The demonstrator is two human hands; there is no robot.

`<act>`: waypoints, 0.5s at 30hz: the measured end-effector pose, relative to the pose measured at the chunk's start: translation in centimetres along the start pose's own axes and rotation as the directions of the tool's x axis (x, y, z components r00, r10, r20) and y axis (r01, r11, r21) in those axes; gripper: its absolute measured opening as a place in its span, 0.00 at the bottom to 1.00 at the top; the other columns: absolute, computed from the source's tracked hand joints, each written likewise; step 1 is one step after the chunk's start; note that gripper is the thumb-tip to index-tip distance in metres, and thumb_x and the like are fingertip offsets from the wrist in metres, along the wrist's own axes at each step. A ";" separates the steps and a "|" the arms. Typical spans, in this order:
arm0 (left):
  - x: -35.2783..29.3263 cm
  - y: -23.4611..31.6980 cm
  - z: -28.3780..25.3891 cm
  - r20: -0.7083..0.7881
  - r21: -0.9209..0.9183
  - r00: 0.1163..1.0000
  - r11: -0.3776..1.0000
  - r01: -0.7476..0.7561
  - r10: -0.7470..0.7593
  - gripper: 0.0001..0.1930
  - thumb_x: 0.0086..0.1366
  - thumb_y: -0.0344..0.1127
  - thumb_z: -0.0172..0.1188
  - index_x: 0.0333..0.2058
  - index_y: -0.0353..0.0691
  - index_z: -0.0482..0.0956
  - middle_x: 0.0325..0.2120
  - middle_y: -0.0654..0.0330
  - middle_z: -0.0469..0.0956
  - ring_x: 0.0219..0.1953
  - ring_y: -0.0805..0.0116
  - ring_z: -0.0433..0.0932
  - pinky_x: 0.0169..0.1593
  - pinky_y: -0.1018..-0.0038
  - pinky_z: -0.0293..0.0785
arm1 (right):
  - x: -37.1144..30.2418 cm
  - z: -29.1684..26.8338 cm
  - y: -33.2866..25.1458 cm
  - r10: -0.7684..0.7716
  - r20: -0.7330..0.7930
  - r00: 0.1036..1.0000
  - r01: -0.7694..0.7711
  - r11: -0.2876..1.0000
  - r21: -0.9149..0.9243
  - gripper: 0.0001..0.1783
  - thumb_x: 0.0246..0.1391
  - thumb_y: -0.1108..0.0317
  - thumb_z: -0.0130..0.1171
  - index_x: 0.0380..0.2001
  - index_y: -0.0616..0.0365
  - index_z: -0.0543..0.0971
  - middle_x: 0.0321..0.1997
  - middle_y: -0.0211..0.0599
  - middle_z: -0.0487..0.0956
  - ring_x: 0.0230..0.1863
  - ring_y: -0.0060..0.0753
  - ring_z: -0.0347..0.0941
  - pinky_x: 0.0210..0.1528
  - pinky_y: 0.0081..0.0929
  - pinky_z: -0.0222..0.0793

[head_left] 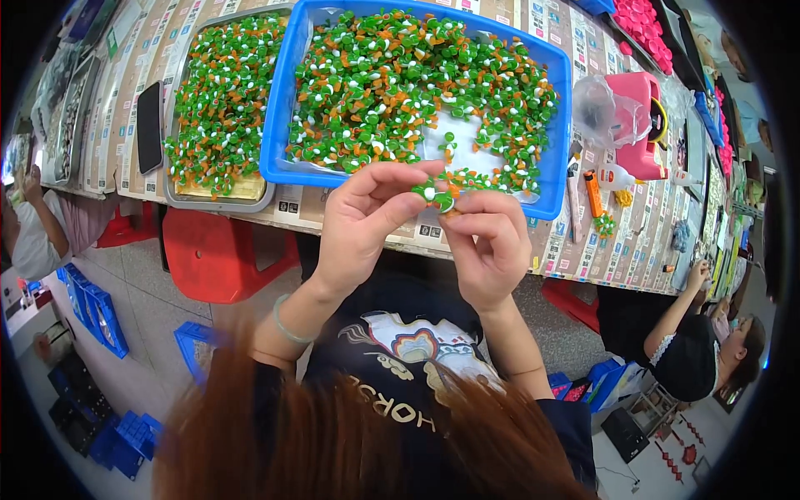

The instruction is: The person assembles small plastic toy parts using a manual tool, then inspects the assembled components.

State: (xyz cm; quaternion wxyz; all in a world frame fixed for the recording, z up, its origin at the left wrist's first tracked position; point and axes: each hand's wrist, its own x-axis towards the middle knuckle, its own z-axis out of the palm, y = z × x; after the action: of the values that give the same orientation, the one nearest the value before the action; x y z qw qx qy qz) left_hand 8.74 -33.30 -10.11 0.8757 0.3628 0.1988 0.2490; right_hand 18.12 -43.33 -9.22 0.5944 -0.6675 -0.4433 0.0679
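My left hand (358, 221) and my right hand (493, 250) meet just over the near rim of a blue plastic tub (560, 117). Between their fingertips is a small green, white and orange plastic piece (438, 197). Thumb and fingers of the left hand close on its left side, while the right hand pinches its right side. Fingers partly hide its shape. Many similar small green, orange and white pieces (367, 83) fill the tub, heaped thickest at the left. White lining (433, 146) shows through near the tub's front middle.
Left of the tub stands a metal tray (173, 192) heaped with similar pieces, beside a dark phone (150, 125). To the right are a pink container (637, 125), a white bottle (615, 177) and an orange-handled tool (593, 193). A red stool (208, 254) and a co-worker (687, 350) flank me.
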 end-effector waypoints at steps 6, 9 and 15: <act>0.5 0.8 -1.5 -0.018 -0.124 0.999 0.991 -0.040 0.038 0.08 0.58 0.26 0.46 0.37 0.33 0.68 0.40 0.53 0.70 0.41 0.68 0.71 0.45 0.73 0.68 | 1.5 -2.2 2.7 0.026 -0.049 0.998 -0.033 0.989 -0.142 0.08 0.38 0.78 0.58 0.26 0.62 0.73 0.26 0.38 0.72 0.28 0.32 0.69 0.30 0.23 0.65; 0.8 1.9 -2.0 -0.136 -0.312 0.982 0.946 0.085 -0.133 0.11 0.60 0.35 0.44 0.37 0.35 0.67 0.33 0.58 0.68 0.39 0.70 0.67 0.40 0.72 0.69 | 4.0 -3.5 4.6 0.379 0.068 0.923 -0.347 0.896 -0.278 0.08 0.41 0.73 0.57 0.27 0.64 0.72 0.25 0.41 0.73 0.28 0.36 0.70 0.31 0.26 0.65; 0.4 0.9 -3.0 -0.077 -0.366 0.983 0.922 0.126 -0.165 0.09 0.59 0.33 0.45 0.36 0.36 0.68 0.28 0.61 0.68 0.26 0.76 0.65 0.26 0.79 0.62 | 4.8 0.3 6.9 0.505 0.298 0.810 -0.194 0.711 -0.676 0.13 0.42 0.66 0.56 0.28 0.64 0.70 0.25 0.43 0.73 0.26 0.38 0.71 0.29 0.30 0.64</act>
State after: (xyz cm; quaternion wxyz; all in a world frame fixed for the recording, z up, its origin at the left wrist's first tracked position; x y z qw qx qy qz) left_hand 7.27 -30.92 -11.47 0.9314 0.1669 0.2229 0.2343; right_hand 24.33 -39.25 -13.10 0.1948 -0.8610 -0.4292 0.1911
